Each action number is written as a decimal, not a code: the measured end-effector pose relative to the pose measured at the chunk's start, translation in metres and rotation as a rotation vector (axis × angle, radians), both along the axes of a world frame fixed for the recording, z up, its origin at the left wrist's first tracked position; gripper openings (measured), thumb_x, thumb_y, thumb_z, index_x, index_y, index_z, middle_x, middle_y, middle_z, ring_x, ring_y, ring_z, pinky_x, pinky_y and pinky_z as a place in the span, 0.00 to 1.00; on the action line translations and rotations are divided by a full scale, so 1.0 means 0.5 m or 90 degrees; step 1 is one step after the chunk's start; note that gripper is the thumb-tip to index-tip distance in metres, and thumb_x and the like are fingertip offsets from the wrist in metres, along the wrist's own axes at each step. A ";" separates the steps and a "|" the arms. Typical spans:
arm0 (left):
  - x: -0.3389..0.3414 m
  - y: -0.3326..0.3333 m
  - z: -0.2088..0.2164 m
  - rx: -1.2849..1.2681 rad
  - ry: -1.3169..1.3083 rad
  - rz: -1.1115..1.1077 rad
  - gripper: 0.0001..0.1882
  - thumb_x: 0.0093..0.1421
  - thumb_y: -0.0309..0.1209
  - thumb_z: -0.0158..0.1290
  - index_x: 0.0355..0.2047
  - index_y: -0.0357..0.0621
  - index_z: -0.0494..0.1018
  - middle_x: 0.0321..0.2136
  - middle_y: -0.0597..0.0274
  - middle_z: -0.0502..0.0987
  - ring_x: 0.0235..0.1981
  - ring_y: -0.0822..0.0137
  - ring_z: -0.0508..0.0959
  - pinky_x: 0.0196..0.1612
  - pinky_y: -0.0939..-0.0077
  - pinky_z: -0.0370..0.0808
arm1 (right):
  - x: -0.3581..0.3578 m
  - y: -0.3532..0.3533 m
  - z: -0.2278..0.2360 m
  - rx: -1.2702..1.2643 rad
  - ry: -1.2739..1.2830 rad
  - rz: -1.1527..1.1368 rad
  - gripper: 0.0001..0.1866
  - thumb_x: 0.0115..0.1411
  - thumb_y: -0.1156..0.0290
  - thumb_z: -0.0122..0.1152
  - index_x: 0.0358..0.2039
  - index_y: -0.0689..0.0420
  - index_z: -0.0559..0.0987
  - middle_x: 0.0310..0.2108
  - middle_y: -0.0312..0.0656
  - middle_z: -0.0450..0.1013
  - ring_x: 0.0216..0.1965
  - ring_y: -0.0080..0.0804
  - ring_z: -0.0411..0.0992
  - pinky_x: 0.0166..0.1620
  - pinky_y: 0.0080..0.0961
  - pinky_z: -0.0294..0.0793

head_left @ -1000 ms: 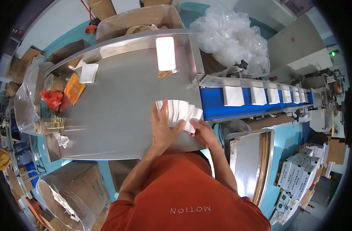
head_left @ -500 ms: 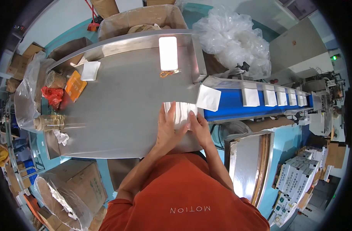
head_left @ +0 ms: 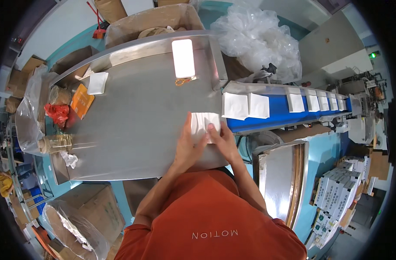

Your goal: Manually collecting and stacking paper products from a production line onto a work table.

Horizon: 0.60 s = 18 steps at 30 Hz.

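Steel tabletop [head_left: 133, 117] carries a white pad stack [head_left: 205, 123], pressed flat under both hands: left hand [head_left: 188, 147], right hand [head_left: 221, 141], fingers spread. Just right, several pads [head_left: 235, 105] already ride the blue belt [head_left: 276, 117]; the stack remains.

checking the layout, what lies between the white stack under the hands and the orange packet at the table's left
Only bare steel table lies between the white stack and the orange packet, as the head view shows.

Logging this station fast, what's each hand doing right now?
Left hand: fingers spread flat on the stack of white packets on the steel table.
Right hand: fingers pressing on the same stack; grip cannot be told.
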State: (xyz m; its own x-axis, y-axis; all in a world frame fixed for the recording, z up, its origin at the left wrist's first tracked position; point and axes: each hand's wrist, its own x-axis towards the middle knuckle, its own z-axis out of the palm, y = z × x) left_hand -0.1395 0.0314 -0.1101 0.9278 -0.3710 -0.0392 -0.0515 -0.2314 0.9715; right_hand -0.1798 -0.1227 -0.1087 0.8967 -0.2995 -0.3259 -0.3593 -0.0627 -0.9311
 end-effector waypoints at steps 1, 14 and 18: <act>-0.005 -0.004 0.011 -0.004 0.004 0.005 0.51 0.55 0.34 0.64 0.69 0.35 0.43 0.62 0.36 0.60 0.63 0.44 0.63 0.63 0.59 0.62 | 0.006 0.003 0.023 0.085 0.073 0.012 0.28 0.65 0.51 0.57 0.53 0.65 0.73 0.37 0.41 0.74 0.36 0.23 0.70 0.40 0.23 0.71; 0.004 -0.003 -0.010 -0.036 0.057 -0.018 0.44 0.61 0.39 0.58 0.69 0.37 0.47 0.59 0.41 0.67 0.57 0.51 0.72 0.56 0.65 0.70 | -0.004 -0.011 0.012 0.122 0.051 -0.106 0.30 0.67 0.49 0.54 0.52 0.67 0.71 0.44 0.47 0.73 0.43 0.31 0.73 0.47 0.26 0.72; -0.002 -0.007 0.026 -0.035 0.113 -0.030 0.44 0.60 0.39 0.59 0.69 0.39 0.47 0.59 0.43 0.66 0.58 0.52 0.71 0.56 0.64 0.70 | -0.012 -0.006 -0.010 0.163 0.097 -0.028 0.29 0.66 0.50 0.56 0.55 0.65 0.72 0.44 0.42 0.74 0.43 0.29 0.71 0.45 0.24 0.71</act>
